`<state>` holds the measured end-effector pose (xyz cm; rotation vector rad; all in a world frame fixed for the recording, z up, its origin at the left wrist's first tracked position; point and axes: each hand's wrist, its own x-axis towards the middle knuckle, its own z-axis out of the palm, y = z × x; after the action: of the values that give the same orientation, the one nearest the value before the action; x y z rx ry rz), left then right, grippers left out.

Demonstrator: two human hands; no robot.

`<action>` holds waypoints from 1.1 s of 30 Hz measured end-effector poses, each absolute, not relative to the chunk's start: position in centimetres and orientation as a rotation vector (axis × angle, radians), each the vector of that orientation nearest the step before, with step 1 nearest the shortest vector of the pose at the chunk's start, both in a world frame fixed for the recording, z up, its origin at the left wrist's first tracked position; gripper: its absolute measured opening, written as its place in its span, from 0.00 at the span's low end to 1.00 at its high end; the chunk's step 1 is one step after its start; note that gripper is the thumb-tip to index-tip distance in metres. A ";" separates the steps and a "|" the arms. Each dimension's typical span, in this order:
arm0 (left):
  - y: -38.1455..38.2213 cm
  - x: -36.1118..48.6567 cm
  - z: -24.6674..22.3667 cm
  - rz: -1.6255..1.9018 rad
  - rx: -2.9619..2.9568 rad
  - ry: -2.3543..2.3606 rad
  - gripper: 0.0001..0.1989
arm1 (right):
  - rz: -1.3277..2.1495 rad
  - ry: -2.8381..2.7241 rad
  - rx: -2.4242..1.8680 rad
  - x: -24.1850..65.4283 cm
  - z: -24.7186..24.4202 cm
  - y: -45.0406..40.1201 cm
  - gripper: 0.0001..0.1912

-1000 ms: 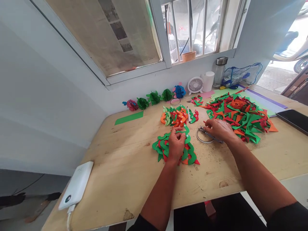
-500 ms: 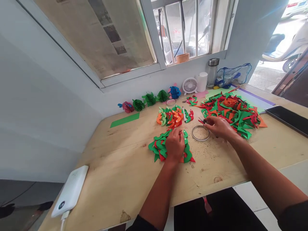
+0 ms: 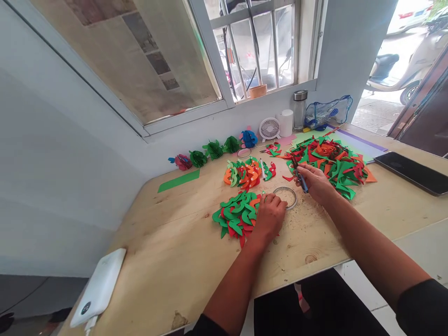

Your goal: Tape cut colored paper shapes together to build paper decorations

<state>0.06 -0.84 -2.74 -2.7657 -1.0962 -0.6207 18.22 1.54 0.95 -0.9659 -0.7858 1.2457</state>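
My left hand [image 3: 271, 215] rests at the right side of the near pile of curved cut-outs [image 3: 235, 212] in green, red and orange. Its fingers are curled, and whatever they pinch is hidden. Beside those fingertips lies a thin roll of tape [image 3: 296, 198], its left part covered by them. In my right hand [image 3: 317, 183] is a pair of small snips [image 3: 302, 181] with a blue-grey handle, dark tips pointing up and away from me. A large heap of red, green and orange scraps [image 3: 345, 165] lies just beyond that hand.
Another pile of cut-outs [image 3: 248, 172] with a white pen [image 3: 262, 169] lies farther back. Paper flowers [image 3: 214, 149], a small fan [image 3: 269, 128] and a glass bottle [image 3: 300, 112] line the wall. A phone [image 3: 415, 171] lies right, a power bank [image 3: 100, 285] left.
My left hand has moved right, off the middle of the near pile to the tape roll. The snips have turned in my right hand and show more fully. The view has shifted slightly.
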 end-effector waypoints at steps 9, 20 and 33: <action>-0.7 -0.3 -2.2 -1.199 -2.911 -1.153 0.05 | 1.296 -0.774 -0.942 18.3 1.0 1.4 0.15; -1.1 -0.8 -2.3 -1.567 -3.065 -1.348 0.08 | 1.415 -0.964 -0.981 18.3 1.3 0.8 0.16; -1.8 -1.0 -1.1 -1.620 -3.040 -1.545 0.06 | 1.390 -0.984 -0.974 17.9 2.0 0.5 0.18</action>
<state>-1.03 -1.77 -1.14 -3.0402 -1.5451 -1.6204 17.92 0.49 1.97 -0.9739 -0.9841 1.3897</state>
